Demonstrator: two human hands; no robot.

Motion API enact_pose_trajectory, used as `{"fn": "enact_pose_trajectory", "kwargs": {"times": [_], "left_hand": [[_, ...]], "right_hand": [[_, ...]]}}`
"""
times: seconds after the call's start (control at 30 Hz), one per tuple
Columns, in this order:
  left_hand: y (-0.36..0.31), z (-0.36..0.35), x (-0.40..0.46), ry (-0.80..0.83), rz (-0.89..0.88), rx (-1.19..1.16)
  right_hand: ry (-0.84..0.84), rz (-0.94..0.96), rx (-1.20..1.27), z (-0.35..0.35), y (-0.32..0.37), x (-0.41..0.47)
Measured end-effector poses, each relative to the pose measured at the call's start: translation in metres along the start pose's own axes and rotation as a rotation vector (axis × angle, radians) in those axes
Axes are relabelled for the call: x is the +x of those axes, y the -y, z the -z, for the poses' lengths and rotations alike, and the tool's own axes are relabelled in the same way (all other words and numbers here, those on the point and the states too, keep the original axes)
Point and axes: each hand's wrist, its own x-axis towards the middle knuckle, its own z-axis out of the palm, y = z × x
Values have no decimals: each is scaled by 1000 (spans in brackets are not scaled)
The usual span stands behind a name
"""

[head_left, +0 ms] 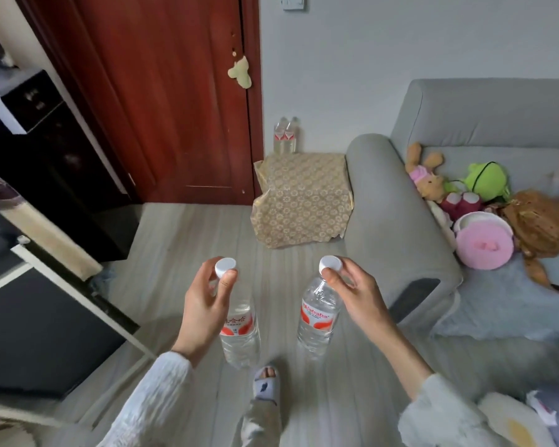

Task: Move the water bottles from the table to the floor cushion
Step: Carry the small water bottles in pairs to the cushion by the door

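Low in the frame, the left hand [204, 301] and right hand [352, 290] each pinch a Wahaha water bottle [239, 330] [317, 317] by its neck, hanging upright for carrying toward the patterned floor cushion [302, 201] at centre, where two bottles [285, 136] already stand beyond.

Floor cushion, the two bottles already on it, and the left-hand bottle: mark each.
Floor cushion [300, 201], head view, patterned top.
Bottles on cushion [285, 137], head view, red labels.
Left-hand bottle [239, 327], head view, label.
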Motion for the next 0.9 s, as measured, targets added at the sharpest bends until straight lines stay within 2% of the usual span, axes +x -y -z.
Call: {"fn": "enact_pose_trajectory", "kwargs": {"times": [0.43,0.67,0.9], "left_hand": [[12,-89,273,161,-27,-36],[28,-158,387,261,29,-35],[29,-231,504,280,56,60]], "right_hand": [[-88,-11,1,36,-5,260],[-45,-60,-48,74,-31,385],[125,-79,-119,113,-46,525]]}}
